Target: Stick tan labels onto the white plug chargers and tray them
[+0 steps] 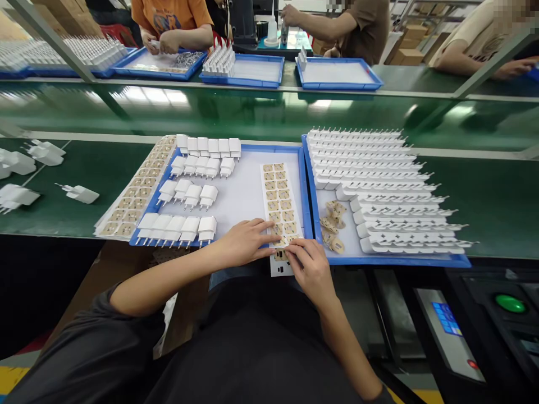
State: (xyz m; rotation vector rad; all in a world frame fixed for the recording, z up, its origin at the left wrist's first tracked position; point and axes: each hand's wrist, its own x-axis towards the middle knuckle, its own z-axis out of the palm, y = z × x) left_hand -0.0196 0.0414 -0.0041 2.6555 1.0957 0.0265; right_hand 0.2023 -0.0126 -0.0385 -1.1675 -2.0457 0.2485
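A white sheet of tan stickers (279, 191) lies over the near edge of the left blue tray (305, 219). Laid across its lower part, my left hand (242, 241) has its fingers stretched out. My right hand (309, 266) pinches at a tan sticker near the sheet's bottom, where bare backing shows; the fingertips partly hide it. White plug adapters (189, 229) stand in rows on the left side of this tray. In the right tray (391, 260) are dense rows of adapters (379, 191) with pins up, beside a small pile of peeled tan pieces (332, 224).
More sticker sheets (137, 191) lie left of the tray. Loose adapters (80, 193) rest on the green bench at far left. Beyond a green belt (252, 112), co-workers sit behind blue trays (339, 84). A machine with a green button (510, 303) stands at lower right.
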